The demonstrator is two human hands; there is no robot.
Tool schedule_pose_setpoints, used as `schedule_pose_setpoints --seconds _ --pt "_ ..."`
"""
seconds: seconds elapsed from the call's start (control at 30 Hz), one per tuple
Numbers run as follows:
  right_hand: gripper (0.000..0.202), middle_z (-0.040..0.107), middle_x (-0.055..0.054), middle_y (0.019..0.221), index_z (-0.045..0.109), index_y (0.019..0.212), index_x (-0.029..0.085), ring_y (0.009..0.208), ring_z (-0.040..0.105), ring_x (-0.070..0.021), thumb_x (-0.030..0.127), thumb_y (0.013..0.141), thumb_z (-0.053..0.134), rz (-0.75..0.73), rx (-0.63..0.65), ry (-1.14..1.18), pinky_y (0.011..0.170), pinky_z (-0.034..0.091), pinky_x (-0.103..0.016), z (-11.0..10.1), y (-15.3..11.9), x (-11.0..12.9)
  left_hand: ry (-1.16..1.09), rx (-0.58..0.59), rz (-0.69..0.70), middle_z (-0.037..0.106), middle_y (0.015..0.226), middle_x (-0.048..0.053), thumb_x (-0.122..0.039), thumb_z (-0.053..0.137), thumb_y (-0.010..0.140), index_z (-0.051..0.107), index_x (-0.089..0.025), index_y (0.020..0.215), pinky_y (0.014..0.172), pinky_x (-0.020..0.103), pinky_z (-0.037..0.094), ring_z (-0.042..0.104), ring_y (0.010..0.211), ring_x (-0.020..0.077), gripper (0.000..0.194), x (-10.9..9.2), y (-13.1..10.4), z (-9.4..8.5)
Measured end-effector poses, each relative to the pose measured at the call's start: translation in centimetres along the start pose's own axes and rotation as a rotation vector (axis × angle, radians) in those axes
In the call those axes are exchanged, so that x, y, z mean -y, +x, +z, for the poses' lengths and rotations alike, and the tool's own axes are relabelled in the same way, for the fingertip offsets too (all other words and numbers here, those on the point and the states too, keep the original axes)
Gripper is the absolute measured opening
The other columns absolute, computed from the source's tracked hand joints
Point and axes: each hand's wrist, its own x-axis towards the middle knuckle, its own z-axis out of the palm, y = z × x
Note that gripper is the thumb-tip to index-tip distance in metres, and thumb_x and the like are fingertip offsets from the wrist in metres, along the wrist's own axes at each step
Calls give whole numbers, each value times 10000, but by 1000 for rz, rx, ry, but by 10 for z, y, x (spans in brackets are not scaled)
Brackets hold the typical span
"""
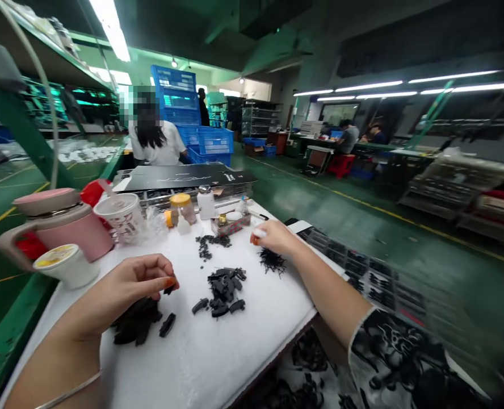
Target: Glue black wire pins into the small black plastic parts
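My left hand (143,278) is closed in a pinch on a small black part (169,288), mostly hidden by the fingers. Below that hand lies a heap of larger black pieces (137,325), with a single curved black piece (167,325) beside it. My right hand (274,236) reaches over the far right of the white tabletop (179,363), its fingers pressed together; what they hold, if anything, is too small to make out. Just below it is a pile of thin black pins (272,261). Between my hands sits a pile of black curved parts (224,287).
Tiny black bits (209,245) lie farther back. A pink mug (68,224), a plastic cup (120,216), a white tub (67,266), a yellow-lidded jar (183,209) and a white bottle (205,203) line the far left. A co-worker (158,139) sits ahead near blue crates (213,141).
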Motion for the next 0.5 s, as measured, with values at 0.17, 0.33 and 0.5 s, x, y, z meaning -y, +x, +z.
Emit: schedule_pose_setpoints --seconds 0.17,0.33,0.5 --pt "175 645 -48 915 638 884 127 893 603 -177 295 842 615 140 139 -329 829 477 -386 11 -12 -9 -69 -113 2 628 794 27 -484 667 718 596 -228 887 469 181 389 521 678 146 315 12 18 7" --pt "216 620 -65 1025 614 980 127 964 588 -191 313 879 572 120 152 -429 862 473 -407 14 -16 -6 -95 -247 -90 674 837 51 -547 716 608 631 -233 1014 465 182 394 572 746 184 520 13 30 16" --pt "211 634 -49 933 620 913 123 901 599 -173 323 887 556 56 30 -357 817 482 -375 15 -19 -15 -278 -218 -103 675 868 46 -555 746 552 605 -228 901 547 197 465 610 873 220 498 -4 25 32"
